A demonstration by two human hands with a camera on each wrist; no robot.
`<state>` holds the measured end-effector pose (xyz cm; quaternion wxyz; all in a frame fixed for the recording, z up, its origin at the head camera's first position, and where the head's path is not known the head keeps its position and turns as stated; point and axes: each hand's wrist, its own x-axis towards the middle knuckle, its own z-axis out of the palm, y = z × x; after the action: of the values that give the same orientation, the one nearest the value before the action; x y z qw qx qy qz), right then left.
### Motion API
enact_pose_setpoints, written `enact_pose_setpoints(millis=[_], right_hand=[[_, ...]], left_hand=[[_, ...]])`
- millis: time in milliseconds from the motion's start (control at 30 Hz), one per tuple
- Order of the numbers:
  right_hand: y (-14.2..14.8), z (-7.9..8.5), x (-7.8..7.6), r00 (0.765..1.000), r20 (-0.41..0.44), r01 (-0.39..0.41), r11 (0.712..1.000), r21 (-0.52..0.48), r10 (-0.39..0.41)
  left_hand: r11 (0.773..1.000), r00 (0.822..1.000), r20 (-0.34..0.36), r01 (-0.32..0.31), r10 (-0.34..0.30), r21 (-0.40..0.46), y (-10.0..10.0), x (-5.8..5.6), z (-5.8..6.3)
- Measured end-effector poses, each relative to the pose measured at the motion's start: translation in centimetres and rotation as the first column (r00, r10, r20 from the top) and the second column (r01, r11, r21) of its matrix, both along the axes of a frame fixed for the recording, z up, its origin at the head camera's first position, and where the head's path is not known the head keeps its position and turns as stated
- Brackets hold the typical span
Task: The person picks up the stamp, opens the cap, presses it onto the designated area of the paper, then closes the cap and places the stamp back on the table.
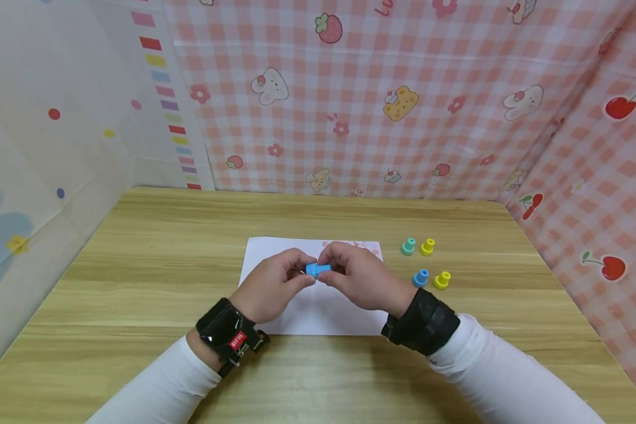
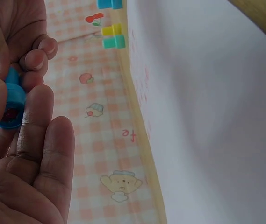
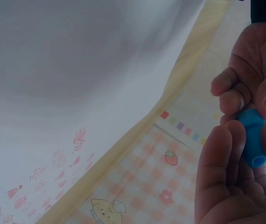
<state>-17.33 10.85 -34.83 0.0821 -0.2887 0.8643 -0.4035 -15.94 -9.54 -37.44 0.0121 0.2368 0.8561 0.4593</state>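
A small blue stamp lies sideways between the two hands, just above a white sheet of paper. Its wide end points left and its narrow handle points right. My left hand pinches the wide end with thumb and fingers. The right hand holds the handle between thumb and bent fingers. In the left wrist view, red shows inside the wide end of the stamp. Small red prints run along the paper's far edge in the right wrist view.
Right of the paper several more stamps stand upright on the wooden table: a teal stamp, a yellow stamp, a blue stamp and another yellow stamp. Patterned cloth hangs behind and at both sides.
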Motion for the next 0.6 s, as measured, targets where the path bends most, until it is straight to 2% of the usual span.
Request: enact_pose_setpoints(millis=[233, 600], right_hand=[[0.13, -0.06, -0.05, 1.000, 0.012, -0.012, 1.000, -0.024, 0.012], [0.26, -0.02, -0.08, 0.999, 0.044, -0.031, 0.999, -0.027, 0.032]], left_hand=[[0.999, 1.000, 0.021, 0.008, -0.009, 0.047, 0.01, 0.10, 0.23], [0.999, 0.999, 0.050, 0.004, -0.006, 0.053, -0.05, -0.05, -0.02]])
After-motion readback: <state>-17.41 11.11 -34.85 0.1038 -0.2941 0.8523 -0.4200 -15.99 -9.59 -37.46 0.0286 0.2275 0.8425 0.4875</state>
